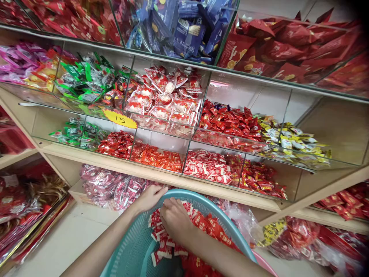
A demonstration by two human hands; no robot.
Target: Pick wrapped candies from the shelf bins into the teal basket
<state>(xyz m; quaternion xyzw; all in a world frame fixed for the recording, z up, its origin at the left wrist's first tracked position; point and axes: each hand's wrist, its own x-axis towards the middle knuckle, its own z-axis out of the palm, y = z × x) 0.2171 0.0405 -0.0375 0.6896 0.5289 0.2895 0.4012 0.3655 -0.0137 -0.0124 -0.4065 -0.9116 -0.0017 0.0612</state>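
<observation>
A teal plastic basket (pixel 129 246) stands in front of me, with red-and-white wrapped candies (pixel 161 250) on its left side and red-orange packets (pixel 213 227) on its right. At the basket's far left rim, my left hand (pixel 151 197) is closed on the edge. My right hand (pixel 175 219) reaches down inside the basket, fingers curled into the red-and-white candies. Its fingertips are hidden by the hand itself, so how many candies it has hold of does not show.
Clear-fronted shelf bins rise ahead, holding red-and-white candies (pixel 206 167), orange-red packets (pixel 158 158) and yellow-wrapped sweets (pixel 288 140). A yellow tag (pixel 120 119) reads 15. Bagged goods (pixel 100 184) lie under the bottom shelf (pixel 161 177). A pink rim (pixel 263 263) shows beside the basket.
</observation>
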